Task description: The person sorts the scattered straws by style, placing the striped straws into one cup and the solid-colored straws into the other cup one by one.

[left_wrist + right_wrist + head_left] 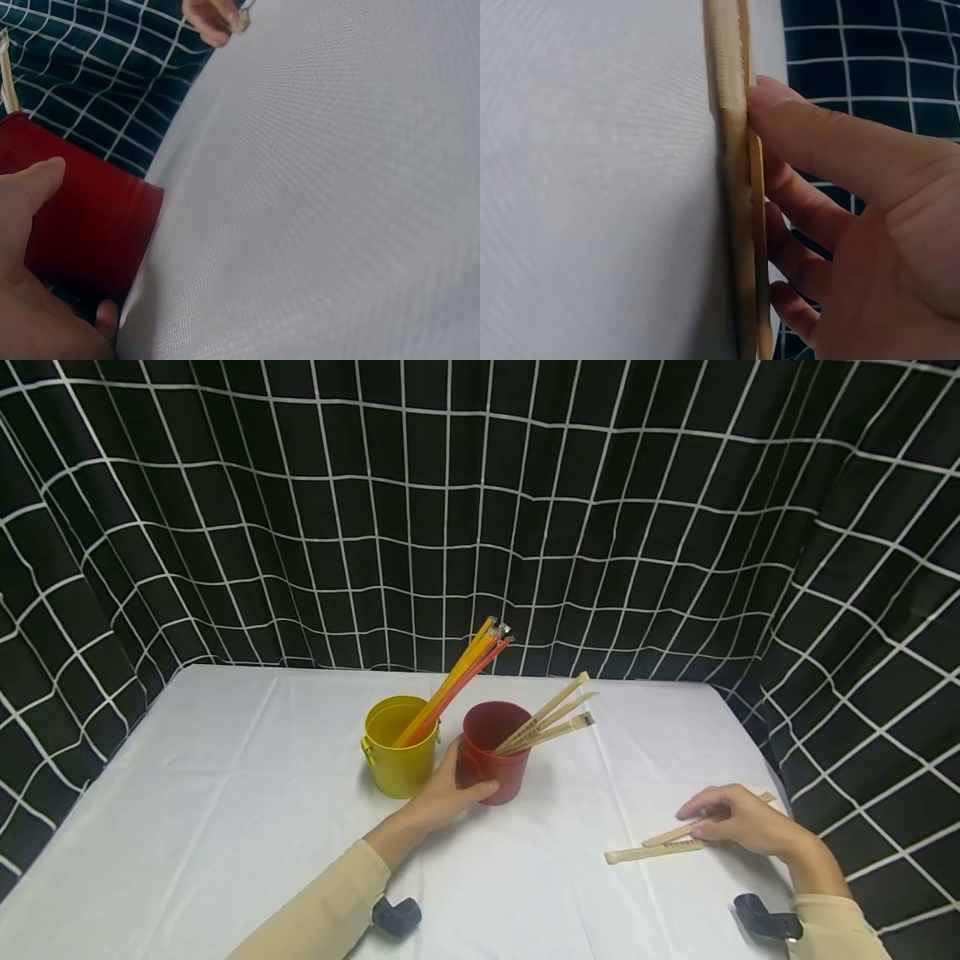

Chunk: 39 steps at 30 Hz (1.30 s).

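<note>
My left hand grips the red bucket from its left side, thumb across the front. Several beige paper-wrapped sticks with dark print lean out of it to the right. In the left wrist view, the thumb lies on the red wall and a fingertip shows near the base. On the right, my right hand pinches one paper-wrapped stick between thumb and fingers. A second paper-wrapped stick lies on the cloth right beside it. The right wrist view shows both sticks close together at the thumb tip.
A yellow bucket stands just left of the red one, holding several yellow and orange sticks with shiny tips. White cloth covers the table. Black curtains with a white grid surround the back and sides.
</note>
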Tool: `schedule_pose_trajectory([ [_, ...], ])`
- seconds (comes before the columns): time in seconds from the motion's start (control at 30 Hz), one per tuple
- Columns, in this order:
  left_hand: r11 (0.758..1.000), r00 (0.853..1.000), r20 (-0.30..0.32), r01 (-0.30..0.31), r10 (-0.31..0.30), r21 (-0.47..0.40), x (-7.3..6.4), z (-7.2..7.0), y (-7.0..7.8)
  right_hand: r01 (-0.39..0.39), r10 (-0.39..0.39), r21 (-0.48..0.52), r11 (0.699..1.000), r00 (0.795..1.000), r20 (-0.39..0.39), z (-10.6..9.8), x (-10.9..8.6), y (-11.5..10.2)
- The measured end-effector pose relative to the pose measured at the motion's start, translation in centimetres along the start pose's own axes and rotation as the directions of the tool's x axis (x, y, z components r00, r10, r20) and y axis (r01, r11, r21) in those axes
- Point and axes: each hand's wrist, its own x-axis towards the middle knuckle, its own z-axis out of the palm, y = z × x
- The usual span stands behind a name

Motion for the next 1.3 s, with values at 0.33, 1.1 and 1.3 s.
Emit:
schedule_pose_trajectory([
  [0.33,1.0,1.0,0.003,0.002,-0.002,-0.002,0.0,0.0,0.0,-0.042,0.042,0.028,0.999,0.999,0.002,0.2,0.3,-0.3],
  [1.1,1.0,1.0,0.003,0.004,-0.004,-0.007,-0.3,-0.1,0.1,0.085,-0.087,-0.024,0.996,0.893,-0.442,-0.9,0.7,-3.9],
  [1.3,1.0,1.0,0.007,-0.007,0.007,-0.007,-0.3,-0.1,0.2,0.172,-0.088,0.116,0.978,0.851,-0.517,-1.3,0.2,-5.2],
])
